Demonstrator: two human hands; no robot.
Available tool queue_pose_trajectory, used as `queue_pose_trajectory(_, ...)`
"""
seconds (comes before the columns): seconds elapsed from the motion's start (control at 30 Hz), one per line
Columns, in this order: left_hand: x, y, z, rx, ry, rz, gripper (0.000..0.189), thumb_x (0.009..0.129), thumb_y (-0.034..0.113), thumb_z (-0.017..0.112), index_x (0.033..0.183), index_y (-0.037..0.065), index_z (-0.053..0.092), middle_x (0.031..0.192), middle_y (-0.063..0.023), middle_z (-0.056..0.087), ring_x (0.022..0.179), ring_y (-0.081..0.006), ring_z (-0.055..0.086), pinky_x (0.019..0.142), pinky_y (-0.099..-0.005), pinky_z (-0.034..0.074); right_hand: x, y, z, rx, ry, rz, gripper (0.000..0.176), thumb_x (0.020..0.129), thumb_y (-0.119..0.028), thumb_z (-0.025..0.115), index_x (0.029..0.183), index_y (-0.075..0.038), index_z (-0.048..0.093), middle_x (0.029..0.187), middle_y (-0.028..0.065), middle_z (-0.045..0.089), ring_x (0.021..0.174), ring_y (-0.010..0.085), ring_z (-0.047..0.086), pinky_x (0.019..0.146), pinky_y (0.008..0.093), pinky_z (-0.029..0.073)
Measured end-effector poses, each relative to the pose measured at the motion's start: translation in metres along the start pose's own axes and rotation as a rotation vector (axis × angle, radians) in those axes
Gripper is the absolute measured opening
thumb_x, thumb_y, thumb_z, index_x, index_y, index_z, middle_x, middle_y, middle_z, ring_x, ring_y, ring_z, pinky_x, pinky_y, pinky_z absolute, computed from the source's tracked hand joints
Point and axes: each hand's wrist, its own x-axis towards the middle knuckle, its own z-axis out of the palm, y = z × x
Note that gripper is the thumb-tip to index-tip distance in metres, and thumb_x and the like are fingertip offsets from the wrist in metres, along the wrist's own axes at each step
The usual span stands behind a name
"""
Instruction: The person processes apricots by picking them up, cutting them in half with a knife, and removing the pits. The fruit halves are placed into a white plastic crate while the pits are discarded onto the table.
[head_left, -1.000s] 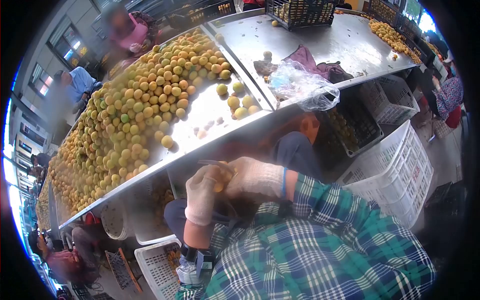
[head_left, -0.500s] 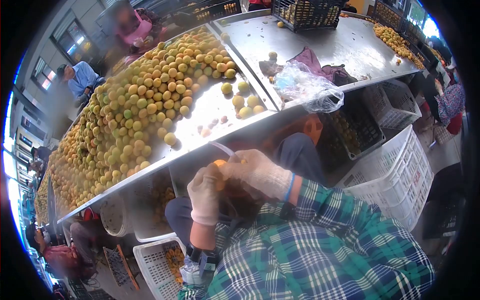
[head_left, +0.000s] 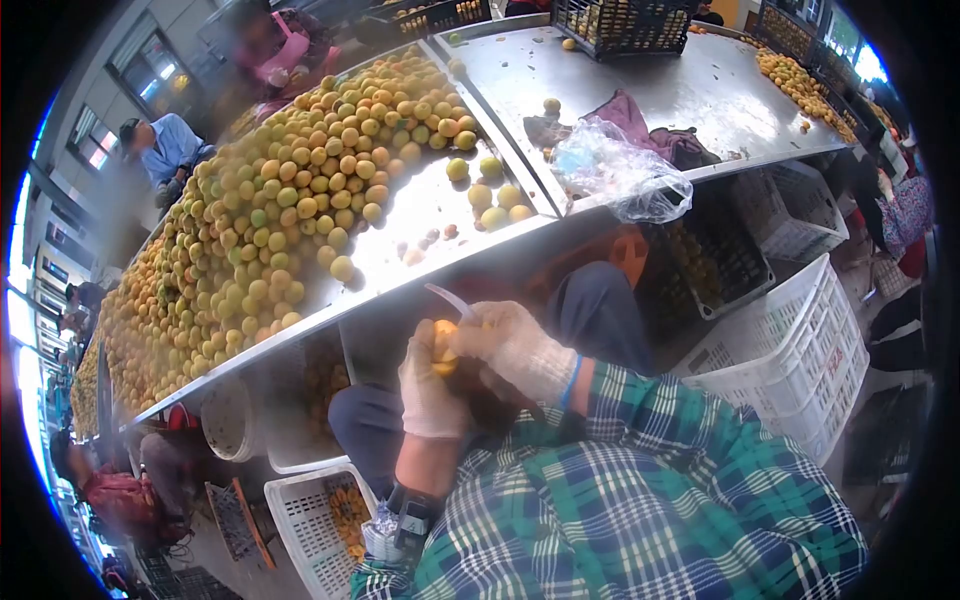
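Observation:
My left hand [head_left: 430, 385], in a pale knitted glove, is closed around an orange apricot [head_left: 444, 345]. My right hand [head_left: 515, 345], gloved the same way, grips a small knife whose narrow, pale blade [head_left: 450, 298] points up and to the left. Its fingers touch or nearly touch the apricot's right side; the knife's handle is hidden inside the glove. Both hands are close together above my lap, just below the edge of the metal table [head_left: 395, 283]. Beyond them lies a large heap of yellow-green and orange apricots [head_left: 270, 215].
A crumpled plastic bag [head_left: 625, 180] and purple cloth [head_left: 620, 115] lie on the table near a black crate [head_left: 622, 25]. White crates [head_left: 790, 350] stand at right; another crate [head_left: 300, 510] with cut fruit stands at lower left. Co-workers [head_left: 172, 150] sit around the table.
My left hand has shifted slightly right, and its wrist has turned, showing more of the apricot. The knife stays in my right hand. The whole view has shifted a little.

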Motion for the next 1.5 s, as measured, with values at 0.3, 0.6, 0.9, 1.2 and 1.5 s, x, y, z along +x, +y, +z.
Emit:
queue_pose_trajectory(0.3,-0.007,0.017,0.017,0.087,-0.228,-0.136,0.041,0.099,0.036,0.042,0.122,0.003,0.05,0.108,-0.0109,0.06,0.086,-0.0213,0.06,0.078,-0.0326,0.051,0.025,0.014,-0.021,-0.541,0.061,-0.447,0.02,0.088,-0.026,0.063,0.087,-0.006,0.065,0.067,0.0061,0.06,0.044,0.0139,0.054,0.036,0.0284,0.041)
queue_pose_trajectory(0.6,-0.006,0.012,0.02,0.116,-0.186,-0.112,0.039,0.093,0.029,0.047,0.123,0.003,0.049,0.094,-0.01,0.058,0.066,-0.0179,0.056,0.068,-0.0342,0.05,-0.002,-0.054,-0.037,0.626,0.285,-0.422,0.017,0.085,-0.021,0.061,0.083,-0.005,0.057,0.055,0.0063,0.051,0.04,0.0184,0.049,0.037,0.0308,0.039)
queue_pose_trajectory(0.9,-0.006,0.0,0.027,0.389,-0.208,0.085,0.052,0.101,0.046,0.034,0.119,0.0,0.051,0.081,-0.0063,0.058,0.062,-0.0138,0.057,0.056,-0.0248,0.048,0.007,-0.058,-0.009,0.625,0.395,-0.638,0.017,0.091,-0.019,0.055,0.086,-0.003,0.056,0.054,0.0065,0.052,0.035,0.018,0.048,0.033,0.0294,0.041)
queue_pose_trajectory(1.2,0.004,-0.017,0.015,0.929,-0.268,0.621,0.072,0.094,0.065,0.033,0.114,-0.001,0.054,0.095,-0.0075,0.059,0.077,-0.0105,0.058,0.066,-0.0234,0.048,0.011,-0.051,-0.001,0.474,0.505,-0.706,0.017,0.092,-0.019,0.056,0.087,-0.003,0.059,0.061,0.0036,0.054,0.041,0.0107,0.049,0.037,0.0246,0.039)
queue_pose_trajectory(1.5,0.005,-0.02,0.016,0.867,-0.276,0.545,0.069,0.093,0.065,0.036,0.11,0.001,0.053,0.086,-0.0072,0.058,0.067,-0.0119,0.058,0.056,-0.0249,0.049,0.037,-0.058,-0.021,0.904,0.498,-0.385,0.021,0.091,-0.026,0.06,0.08,-0.011,0.052,0.052,-0.0018,0.044,0.03,0.0127,0.037,0.027,0.0284,0.027)
